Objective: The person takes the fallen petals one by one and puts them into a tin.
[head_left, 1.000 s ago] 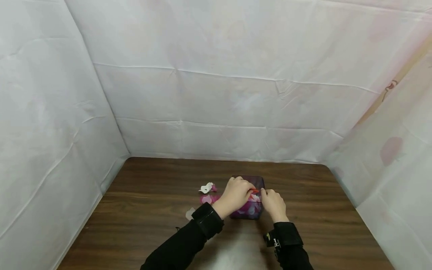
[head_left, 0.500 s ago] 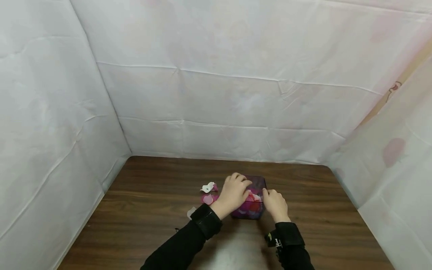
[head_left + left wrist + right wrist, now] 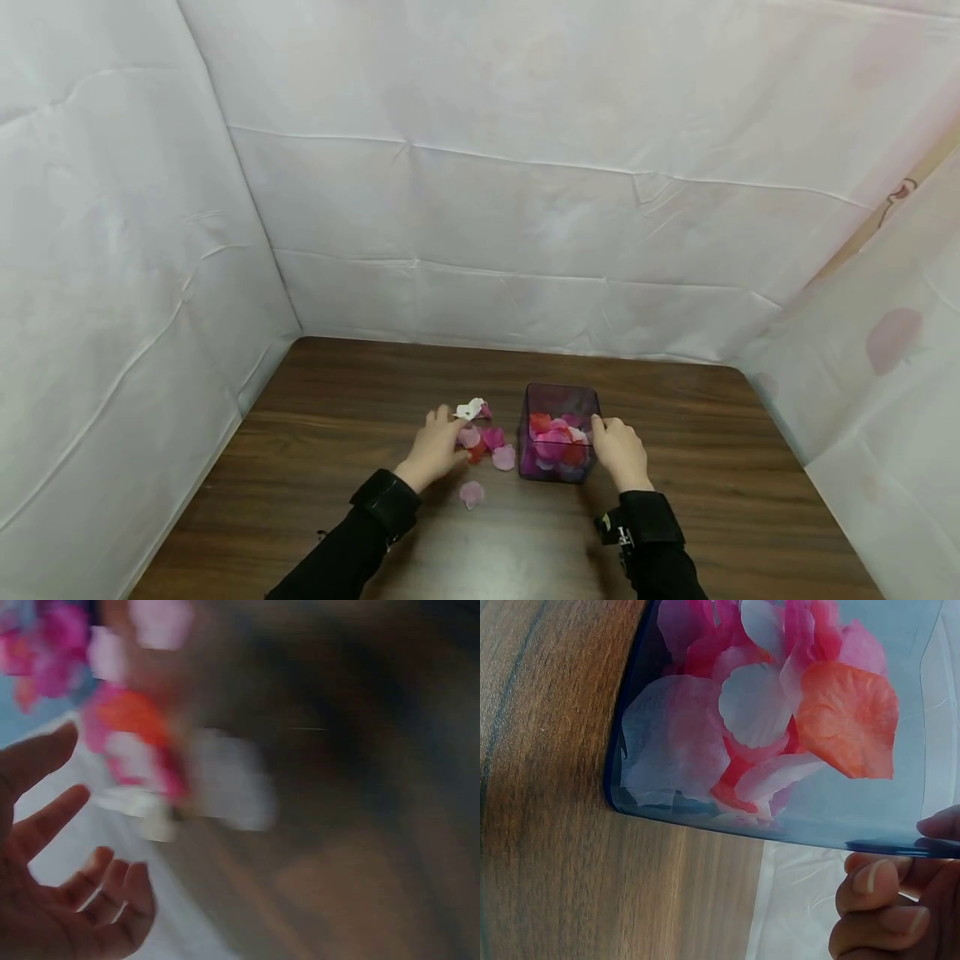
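Observation:
A see-through purple box [image 3: 564,398] stands on the table, with artificial flower petals [image 3: 553,443] in pink, red and white inside. My right hand [image 3: 621,454] grips its right wall at the rim, thumb inside and fingers outside in the right wrist view. Left of the box, my left hand [image 3: 433,447] hovers over loose petals, fingers spread and holding nothing. Those include a white petal [image 3: 470,408], a magenta petal [image 3: 492,437], a red petal [image 3: 477,452] partly covered by the hand, and a pink petal [image 3: 504,457]. Motion blurs the left wrist view.
A pale pink petal [image 3: 472,494] lies apart, nearer the table's front. The brown wood-grain table [image 3: 720,492] has white cloth [image 3: 525,225] hanging behind it and along both sides.
My left hand has moved left, from over the box to the petals on the table. The red petal it held over the box is released. The right hand stays on the wall.

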A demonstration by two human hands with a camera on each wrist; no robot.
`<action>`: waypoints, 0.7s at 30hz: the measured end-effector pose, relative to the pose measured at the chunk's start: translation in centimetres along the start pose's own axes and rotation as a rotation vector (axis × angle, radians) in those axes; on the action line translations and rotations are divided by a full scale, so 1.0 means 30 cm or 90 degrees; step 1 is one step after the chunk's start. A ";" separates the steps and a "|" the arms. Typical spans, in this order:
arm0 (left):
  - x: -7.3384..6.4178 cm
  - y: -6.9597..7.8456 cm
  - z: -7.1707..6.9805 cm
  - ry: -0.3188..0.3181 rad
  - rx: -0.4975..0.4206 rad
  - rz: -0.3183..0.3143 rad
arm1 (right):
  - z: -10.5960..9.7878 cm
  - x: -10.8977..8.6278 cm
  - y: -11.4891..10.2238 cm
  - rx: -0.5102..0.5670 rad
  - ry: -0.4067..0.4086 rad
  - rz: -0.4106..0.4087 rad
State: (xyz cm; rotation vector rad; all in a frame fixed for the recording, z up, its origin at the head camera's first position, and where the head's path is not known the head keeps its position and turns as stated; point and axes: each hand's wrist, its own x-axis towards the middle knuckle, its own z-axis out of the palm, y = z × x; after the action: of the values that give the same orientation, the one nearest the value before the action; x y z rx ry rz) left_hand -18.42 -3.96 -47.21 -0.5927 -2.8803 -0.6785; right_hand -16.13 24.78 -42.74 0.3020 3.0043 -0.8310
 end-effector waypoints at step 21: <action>-0.005 -0.001 0.054 0.138 0.006 -0.031 | 0.007 0.004 0.017 -0.004 0.000 0.003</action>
State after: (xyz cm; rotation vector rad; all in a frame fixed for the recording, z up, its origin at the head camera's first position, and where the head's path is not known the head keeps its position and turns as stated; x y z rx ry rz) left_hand -18.36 -3.31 -48.69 -0.4200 -2.7029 -0.6892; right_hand -16.15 25.12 -43.20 0.3085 3.0047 -0.8201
